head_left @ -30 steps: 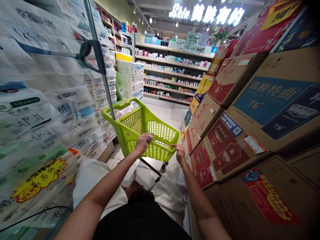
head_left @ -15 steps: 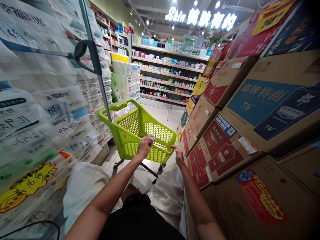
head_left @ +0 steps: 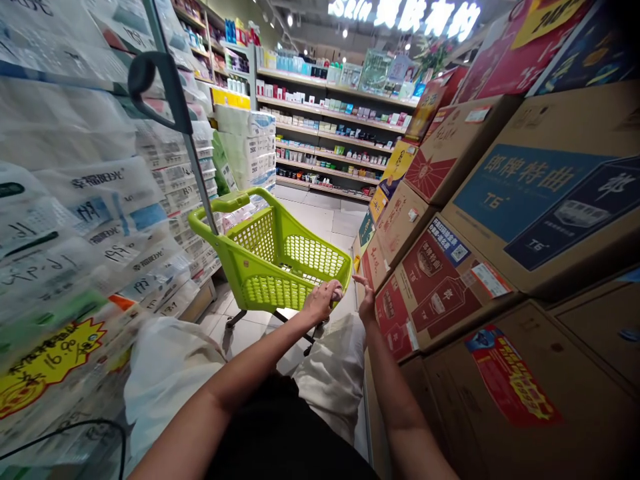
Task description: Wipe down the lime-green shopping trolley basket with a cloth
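A lime-green plastic shopping cart (head_left: 280, 283) stands before me, its basket walls pierced with holes. In my left hand (head_left: 320, 301), closed at the basket's near right corner, is a small crumpled pinkish cloth (head_left: 337, 292). The hand covers most of the cloth, and I cannot tell whether it touches the rim. Just right of that corner is my right hand (head_left: 367, 299), its fingers stretched out and nothing visible in it. A grey pole with a dark looped handle (head_left: 163, 90) rises from the cart's left end.
Stacked white paper packs (head_left: 115, 220) wall in the left side. Cardboard cartons (head_left: 540, 180) are piled close on the right, beside my right arm. Shelves of small boxed goods (head_left: 330, 127) cross the back, beyond a tiled floor (head_left: 313, 217).
My left hand has moved right with the cloth, along the cart's near side to its right corner. My right hand has shifted slightly right, its fingers now pointing more upward.
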Tool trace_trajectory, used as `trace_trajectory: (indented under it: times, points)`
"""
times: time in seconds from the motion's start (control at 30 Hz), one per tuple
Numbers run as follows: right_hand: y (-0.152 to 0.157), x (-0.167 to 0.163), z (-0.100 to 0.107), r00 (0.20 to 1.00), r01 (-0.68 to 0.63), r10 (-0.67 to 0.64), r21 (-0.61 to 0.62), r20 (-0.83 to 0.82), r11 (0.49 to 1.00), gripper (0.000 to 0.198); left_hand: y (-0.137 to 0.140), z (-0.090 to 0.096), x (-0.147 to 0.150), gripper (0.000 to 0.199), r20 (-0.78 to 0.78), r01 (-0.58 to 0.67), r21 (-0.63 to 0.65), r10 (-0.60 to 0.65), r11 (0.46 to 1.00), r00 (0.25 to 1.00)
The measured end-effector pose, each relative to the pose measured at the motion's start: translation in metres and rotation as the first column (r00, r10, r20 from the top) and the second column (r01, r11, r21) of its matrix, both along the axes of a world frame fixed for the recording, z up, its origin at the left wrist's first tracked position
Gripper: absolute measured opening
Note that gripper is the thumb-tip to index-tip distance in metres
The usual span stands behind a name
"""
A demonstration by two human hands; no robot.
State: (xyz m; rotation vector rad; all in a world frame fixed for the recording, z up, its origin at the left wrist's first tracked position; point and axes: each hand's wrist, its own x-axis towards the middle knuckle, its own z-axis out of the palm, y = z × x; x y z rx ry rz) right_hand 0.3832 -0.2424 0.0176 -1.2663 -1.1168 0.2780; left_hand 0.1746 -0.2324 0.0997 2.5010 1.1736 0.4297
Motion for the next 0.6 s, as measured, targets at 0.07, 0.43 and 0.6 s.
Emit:
trace_trajectory:
  times: [0.07, 0.43, 0.6]
  points:
    - [0.0, 0.006, -0.005, 1.0, -0.017, 0.017, -0.007, -0.005, 1.0, 0.058, 0.003, -0.003, -0.02, 0.065, -0.021, -0.017, 0.043, 0.018, 0.999, 1.0]
    - [0.025, 0.003, -0.008, 0.863, -0.193, 0.27, -0.215, 0.426, 0.957, 0.054, 0.037, -0.006, -0.073, 0.048, -0.048, -0.09, 0.206, 0.102, 0.975, 0.994]
    - [0.004, -0.025, -0.006, 0.79, -0.127, 0.214, -0.189, 0.575, 0.974, 0.054, 0.042, -0.016, -0.102, 0.052, 0.0, -0.116, 0.23, 0.119, 0.966, 0.993]
